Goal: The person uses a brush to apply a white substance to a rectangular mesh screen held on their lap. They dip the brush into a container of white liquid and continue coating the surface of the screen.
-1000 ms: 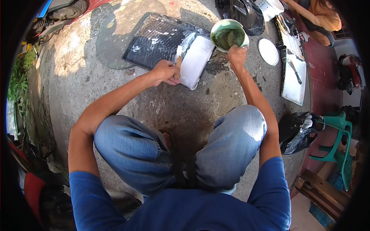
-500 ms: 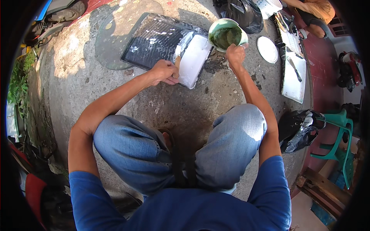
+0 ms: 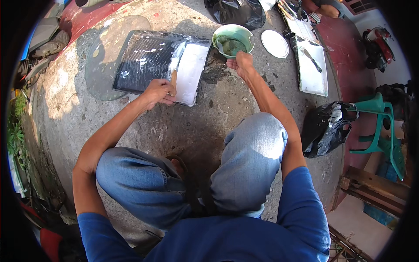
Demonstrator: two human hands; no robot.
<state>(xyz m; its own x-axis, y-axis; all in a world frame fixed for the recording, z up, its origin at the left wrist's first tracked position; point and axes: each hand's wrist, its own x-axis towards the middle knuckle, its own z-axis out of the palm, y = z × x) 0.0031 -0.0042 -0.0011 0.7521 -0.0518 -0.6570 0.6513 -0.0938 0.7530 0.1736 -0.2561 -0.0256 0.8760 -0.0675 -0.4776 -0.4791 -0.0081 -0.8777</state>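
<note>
A black ridged paint tray [image 3: 146, 59] lies on the concrete, smeared with white paint and with a smooth white pool [image 3: 192, 70] along its right side. At the tray's near edge, my left hand [image 3: 159, 92] is closed around a tan-handled paintbrush [image 3: 173, 79]; its bristle end is hard to make out. To the right stands a pale green pail [image 3: 218, 31] with murky greenish liquid inside. My right hand [image 3: 241, 64] reaches its near rim, thumb and fingers closed on a short green handle [image 3: 238, 53]. What that handle belongs to is partly hidden by the hand.
A white round lid [image 3: 275, 43] lies right of the pail. Beyond it is a white-coated tray [image 3: 315, 72] with a scraper [image 3: 311, 59] on it. Black plastic bags [image 3: 235, 13] and a green plastic chair [image 3: 377, 124] stand around. Another person's leg shows at the top right.
The whole view has shifted, so the scene sits further left. The pail looks less tilted toward me, and my right hand's fingers have spread lower beside its rim. My left hand stays at the tray.
</note>
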